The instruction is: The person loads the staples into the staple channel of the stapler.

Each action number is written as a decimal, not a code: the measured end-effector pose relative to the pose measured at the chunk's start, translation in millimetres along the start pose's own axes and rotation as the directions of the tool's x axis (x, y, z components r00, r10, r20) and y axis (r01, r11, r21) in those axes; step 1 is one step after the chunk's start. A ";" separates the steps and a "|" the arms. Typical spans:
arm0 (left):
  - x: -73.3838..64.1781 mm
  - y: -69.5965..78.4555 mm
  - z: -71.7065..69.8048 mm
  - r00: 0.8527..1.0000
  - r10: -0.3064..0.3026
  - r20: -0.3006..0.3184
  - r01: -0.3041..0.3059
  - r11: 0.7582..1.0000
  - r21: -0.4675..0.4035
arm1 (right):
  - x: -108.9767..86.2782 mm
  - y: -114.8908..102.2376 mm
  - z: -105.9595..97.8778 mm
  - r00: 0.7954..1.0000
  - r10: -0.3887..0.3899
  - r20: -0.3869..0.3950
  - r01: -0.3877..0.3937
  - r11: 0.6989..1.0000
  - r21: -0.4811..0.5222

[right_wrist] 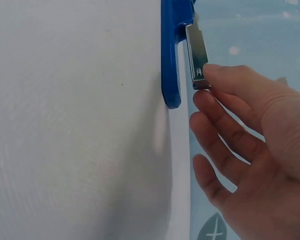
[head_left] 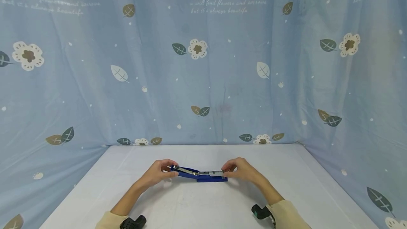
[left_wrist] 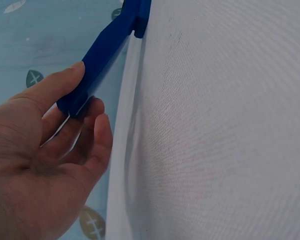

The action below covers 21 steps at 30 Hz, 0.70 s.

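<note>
A blue stapler (head_left: 212,179) is folded wide apart near the middle of the table, its base low at the right and its top arm (left_wrist: 102,55) swung over to the left. My left hand (head_left: 159,173) pinches the far end of that arm between thumb and fingers. On the other side, my right hand (head_left: 243,170) holds the tip of the silver staple magazine (right_wrist: 198,55) with thumb and forefinger. In the right wrist view the magazine stands apart from the blue base (right_wrist: 170,70), with a gap between them. The remaining right fingers are loosely bent below the magazine tip.
The white tabletop (head_left: 197,204) stretches around the hands. A blue curtain (head_left: 203,80) with leaves and flowers hangs along its back edge and both sides. Black wrist devices (head_left: 133,222) sit at the cream sleeves (head_left: 287,215).
</note>
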<state>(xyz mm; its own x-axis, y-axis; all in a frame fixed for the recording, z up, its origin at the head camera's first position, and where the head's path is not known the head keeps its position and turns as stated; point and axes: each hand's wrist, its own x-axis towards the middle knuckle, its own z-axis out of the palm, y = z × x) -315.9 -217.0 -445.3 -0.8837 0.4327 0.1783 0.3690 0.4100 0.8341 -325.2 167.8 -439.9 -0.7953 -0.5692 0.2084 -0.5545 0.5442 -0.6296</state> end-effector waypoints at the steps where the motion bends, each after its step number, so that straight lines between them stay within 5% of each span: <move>1: 0.1 -0.2 -0.1 1.000 0.003 0.003 -0.003 1.000 0.000 | -0.3 0.4 0.3 1.000 0.001 -0.001 -0.001 1.000 0.001; 21: 5.1 -1.2 -2.2 0.999 0.042 0.000 -0.042 0.999 -0.016 | -0.4 7.0 2.1 1.000 0.030 -0.008 -0.030 0.998 0.052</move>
<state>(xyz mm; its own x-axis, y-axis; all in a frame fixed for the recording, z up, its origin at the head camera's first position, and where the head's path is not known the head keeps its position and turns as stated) -321.5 -217.0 -444.3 -0.8675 0.4497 0.2126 0.4008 0.3789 0.8342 -328.2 170.5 -446.0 -0.8138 -0.5472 0.1955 -0.5169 0.5280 -0.6738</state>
